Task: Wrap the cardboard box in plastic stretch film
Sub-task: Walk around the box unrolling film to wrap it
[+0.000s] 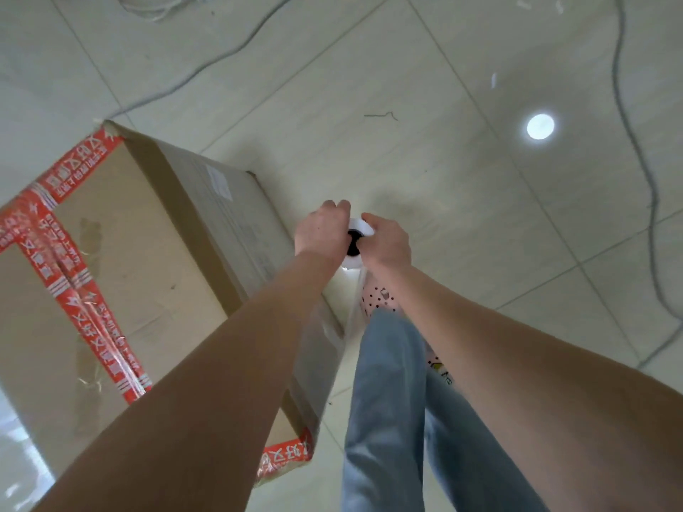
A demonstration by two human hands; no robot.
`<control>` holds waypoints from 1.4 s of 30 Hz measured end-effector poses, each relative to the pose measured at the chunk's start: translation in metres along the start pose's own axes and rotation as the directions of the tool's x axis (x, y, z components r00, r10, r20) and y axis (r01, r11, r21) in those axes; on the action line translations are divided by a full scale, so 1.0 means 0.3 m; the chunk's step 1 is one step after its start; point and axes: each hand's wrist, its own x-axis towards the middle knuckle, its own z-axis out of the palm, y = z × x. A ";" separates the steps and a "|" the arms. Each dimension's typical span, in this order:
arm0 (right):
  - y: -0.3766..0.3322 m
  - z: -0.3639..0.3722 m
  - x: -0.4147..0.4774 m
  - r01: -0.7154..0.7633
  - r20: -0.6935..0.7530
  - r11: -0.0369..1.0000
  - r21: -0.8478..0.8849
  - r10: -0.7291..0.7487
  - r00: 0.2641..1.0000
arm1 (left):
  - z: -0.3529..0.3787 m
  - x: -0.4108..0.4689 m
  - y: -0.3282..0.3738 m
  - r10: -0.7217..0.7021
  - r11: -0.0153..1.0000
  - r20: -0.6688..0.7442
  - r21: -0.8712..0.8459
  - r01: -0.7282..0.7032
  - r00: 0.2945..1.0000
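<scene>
A large cardboard box [122, 275] sealed with red printed tape stands on the tiled floor at the left. Beside its right side I hold a roll of stretch film [356, 230] upright, seen end-on with a white rim and dark core. My left hand [323, 229] grips the roll's left side and my right hand [388, 242] grips its right side. A sheet of clear film [325, 349] stretches from the roll back along the box's right side to its near corner. Most of the roll is hidden by my hands.
My legs in blue jeans [391, 400] stand just right of the box. Grey cables [635, 171] snake over the floor at the right and at the top left. A ceiling light reflects [540, 126] on the glossy tiles.
</scene>
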 end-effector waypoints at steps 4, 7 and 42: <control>-0.065 -0.007 0.028 0.004 -0.038 0.998 -0.055 -0.006 0.999 | -0.051 0.063 -0.035 -0.125 0.984 0.076 -0.118 0.133 0.989; -0.116 0.021 0.035 0.015 -0.083 1.000 -0.012 -0.016 0.996 | -0.071 0.097 -0.093 -0.255 0.924 0.116 -0.262 0.277 0.960; -0.528 0.123 0.242 0.086 0.072 0.966 -0.242 -0.070 0.995 | -0.207 0.360 -0.371 -0.475 0.552 0.316 -0.620 0.557 0.822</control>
